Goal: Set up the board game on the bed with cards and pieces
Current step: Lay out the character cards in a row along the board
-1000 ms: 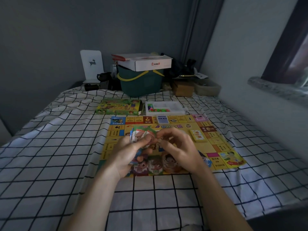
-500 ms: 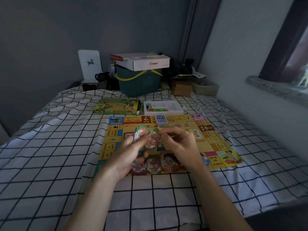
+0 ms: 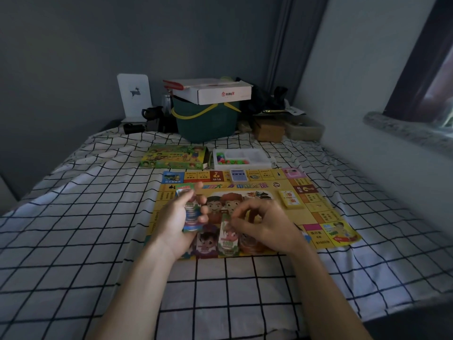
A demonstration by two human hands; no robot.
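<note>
Checked bedspread [image 3: 73, 241] carries game board [image 3: 326, 217]. Left hand [image 3: 176, 222] grips play-money stack [image 3: 191, 214] above board. Right hand [image 3: 267, 227] pinches one note [image 3: 226, 238] onto middle near-edge pile. Judgement: square edges, match denominations, keep piles apart.

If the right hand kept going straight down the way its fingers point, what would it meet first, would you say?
Most likely the green paper money pile lying on the game board. The right hand hovers over it with its fingertips curled down toward the pile's far end; whether they already touch it is unclear.
</note>
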